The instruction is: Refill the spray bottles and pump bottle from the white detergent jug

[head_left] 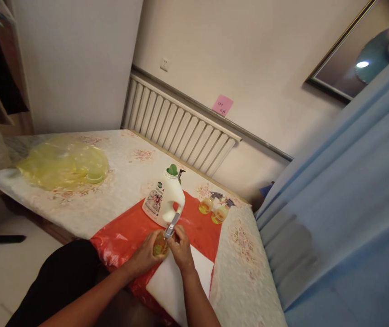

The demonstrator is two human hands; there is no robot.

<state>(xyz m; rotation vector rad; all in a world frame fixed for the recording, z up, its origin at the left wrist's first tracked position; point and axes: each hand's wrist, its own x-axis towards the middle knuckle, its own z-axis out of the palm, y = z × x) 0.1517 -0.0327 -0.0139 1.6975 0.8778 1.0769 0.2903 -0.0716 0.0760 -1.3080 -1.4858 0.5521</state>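
1. Bedroom corner under dim warm light, seen from above a quilted floral bed set against a cream wall.
2. Nearest: left hand wrapped around a small bottle of yellow liquid, held just above a white sheet lying over the red plastic sheet.
3. Right hand closed on the same bottle's top, fingers pinching at the grey spray head.
4. Just behind the hands: white detergent jug with green cap, standing upright on the red plastic.
5. Further right: two more small spray bottles of yellow liquid, close together near the red sheet's far edge.
6. Far left on the bed: crumpled yellow plastic bag.
7. Beyond: white radiator, pink note on the wall, blue curtain at right.
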